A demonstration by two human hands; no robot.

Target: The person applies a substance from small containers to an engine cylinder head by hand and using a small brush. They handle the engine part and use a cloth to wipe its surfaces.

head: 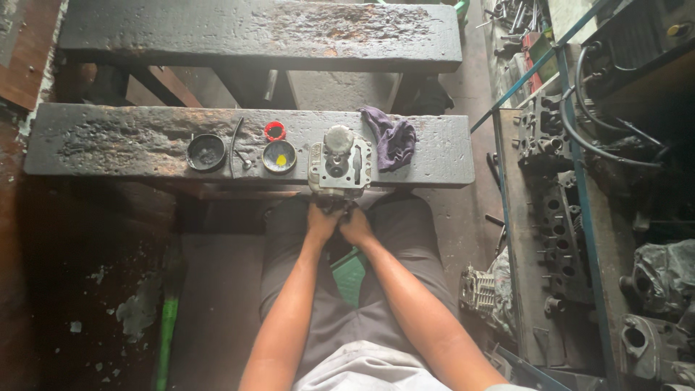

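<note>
Greasy dark bench (130, 141): red cap (274, 131), yellow-centred tin (279, 156), purple rag (393, 141). Left hand (323, 221) and right hand (356, 227), arms extended, fingers curled around the near edge of the engine part (340, 165).

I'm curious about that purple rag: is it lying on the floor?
No: the purple rag lies on top of the dark bench, just right of the metal engine part that both hands grip.
</note>
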